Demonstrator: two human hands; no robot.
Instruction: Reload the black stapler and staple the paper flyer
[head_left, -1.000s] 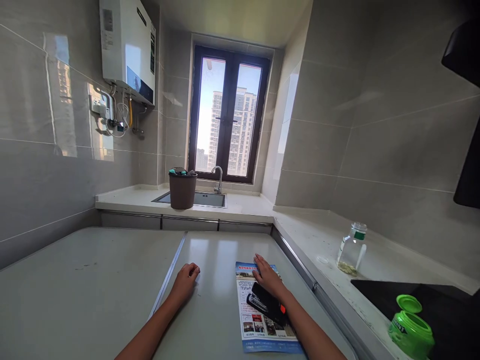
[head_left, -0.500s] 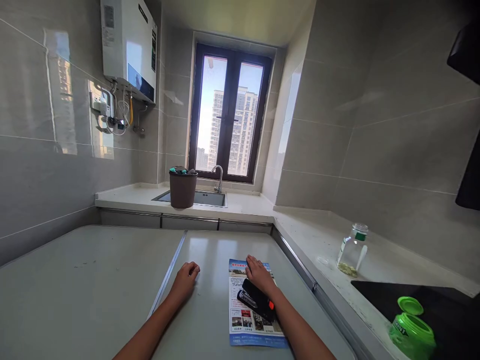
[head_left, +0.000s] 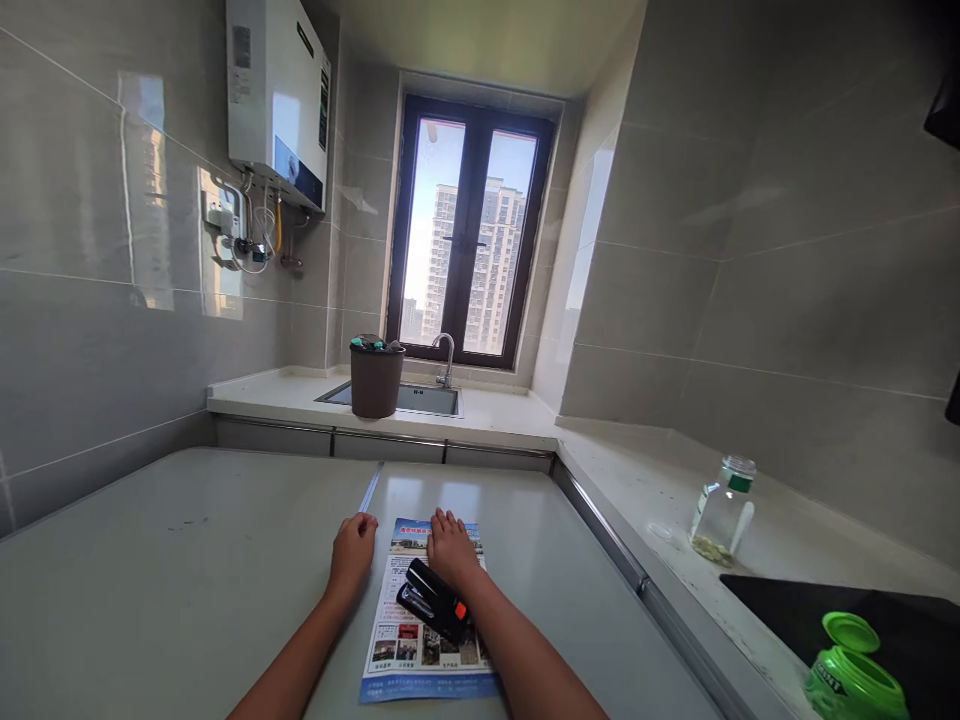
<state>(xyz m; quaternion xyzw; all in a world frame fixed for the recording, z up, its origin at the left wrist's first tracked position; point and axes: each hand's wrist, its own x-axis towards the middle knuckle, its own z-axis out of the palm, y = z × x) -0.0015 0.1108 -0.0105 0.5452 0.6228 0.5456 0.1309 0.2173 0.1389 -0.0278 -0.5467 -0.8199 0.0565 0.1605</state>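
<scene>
A printed leaflet (head_left: 386, 648) in blue and white lies flat on the table, slightly tilted. My right hand (head_left: 453, 550) rests on its upper part, palm down with the fingers stretched out. On the leaflet, below that hand, lies a black stapler (head_left: 435, 600) with an orange-red patch at its rear end. Part of the stapler's rear and the leaflet's right side are hidden by my right wrist and forearm. Just left of the leaflet, my left hand (head_left: 354, 548) stays on the table with its fingers curled in, and nothing shows in it.
The pale table (head_left: 187, 600) has a seam down its middle. On the counter to the right stand a glass jar (head_left: 718, 515) and an open green tub (head_left: 855, 680) by a black hob (head_left: 817, 600). Behind are a brown bin (head_left: 376, 382) and a sink (head_left: 427, 400) with a tap.
The leaflet has slid left across the table with the stapler on it, under my right hand, and now lies close to my left hand. The view has shifted slightly.
</scene>
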